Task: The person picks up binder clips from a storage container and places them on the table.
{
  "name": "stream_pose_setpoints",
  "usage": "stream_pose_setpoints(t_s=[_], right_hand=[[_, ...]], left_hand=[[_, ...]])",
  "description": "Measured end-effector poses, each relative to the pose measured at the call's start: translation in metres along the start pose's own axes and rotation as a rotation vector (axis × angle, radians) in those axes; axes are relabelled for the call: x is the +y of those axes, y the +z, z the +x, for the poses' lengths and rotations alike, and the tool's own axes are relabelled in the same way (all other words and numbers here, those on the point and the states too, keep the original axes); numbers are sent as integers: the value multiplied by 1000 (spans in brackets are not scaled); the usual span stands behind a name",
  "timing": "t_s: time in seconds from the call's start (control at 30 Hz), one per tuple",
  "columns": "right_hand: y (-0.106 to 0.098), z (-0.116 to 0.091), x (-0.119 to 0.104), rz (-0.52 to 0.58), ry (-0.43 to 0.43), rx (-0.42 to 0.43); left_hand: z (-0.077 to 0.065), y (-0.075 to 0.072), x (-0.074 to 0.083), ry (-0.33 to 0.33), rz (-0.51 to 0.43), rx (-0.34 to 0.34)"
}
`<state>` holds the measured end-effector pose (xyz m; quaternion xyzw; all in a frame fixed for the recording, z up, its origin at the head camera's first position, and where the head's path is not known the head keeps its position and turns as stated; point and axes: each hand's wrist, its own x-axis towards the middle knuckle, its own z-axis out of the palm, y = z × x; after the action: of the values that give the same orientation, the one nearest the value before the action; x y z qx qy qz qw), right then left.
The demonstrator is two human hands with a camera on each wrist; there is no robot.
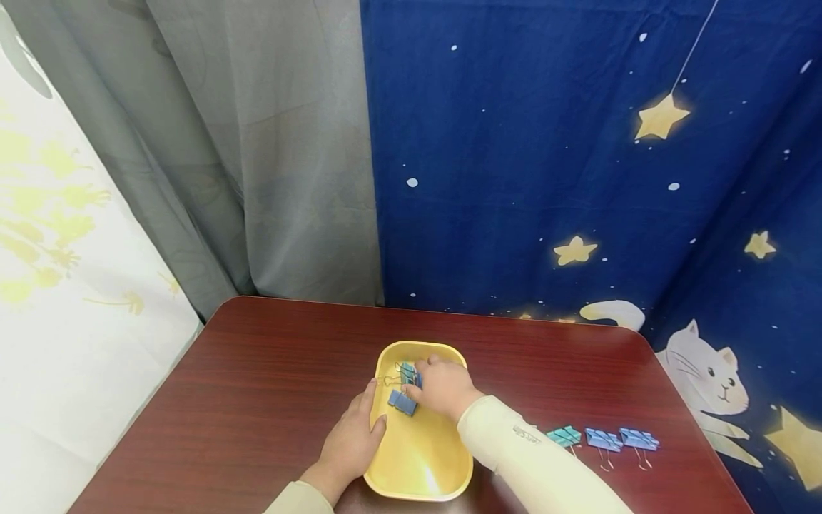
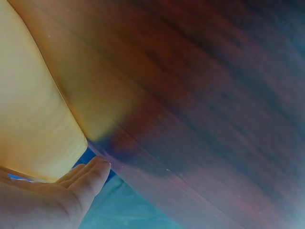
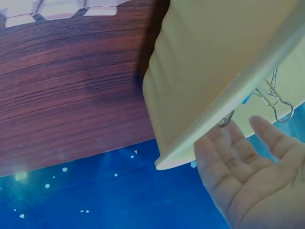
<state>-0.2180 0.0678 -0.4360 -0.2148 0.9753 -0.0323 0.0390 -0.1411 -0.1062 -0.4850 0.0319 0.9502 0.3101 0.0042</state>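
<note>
A yellow tray (image 1: 420,457) holds a few binder clips near its far end. One blue binder clip (image 1: 402,402) lies lowest of them in the head view, with a teal binder clip (image 1: 407,373) beyond it. My right hand (image 1: 443,385) reaches over the tray's right rim, fingers and thumb around the clips. In the right wrist view, a gap shows between thumb and fingers, and clip wire handles (image 3: 276,105) stand beyond them. My left hand (image 1: 349,435) rests along the tray's left side with fingers extended; the left wrist view shows its fingers (image 2: 90,179) beside the tray wall.
On the dark red wooden table (image 1: 270,378), right of the tray, lie a teal clip (image 1: 565,435) and two blue clips, one nearer (image 1: 604,440) and one farther right (image 1: 638,439). Behind the table hang a grey curtain (image 1: 302,157) and a blue starry curtain (image 1: 501,157).
</note>
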Motion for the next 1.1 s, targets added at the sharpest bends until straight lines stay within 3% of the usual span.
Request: stream_pose_setpoints(t_s=[0.57, 0.9, 1.1], right_hand=[[2, 7, -6, 39, 83, -24], [6, 10, -7, 39, 84, -1], [5, 9, -7, 98, 92, -12]], left_hand=[[1, -2, 1, -3, 0, -16], [1, -2, 2, -10, 2, -21], [1, -2, 2, -10, -6, -27]])
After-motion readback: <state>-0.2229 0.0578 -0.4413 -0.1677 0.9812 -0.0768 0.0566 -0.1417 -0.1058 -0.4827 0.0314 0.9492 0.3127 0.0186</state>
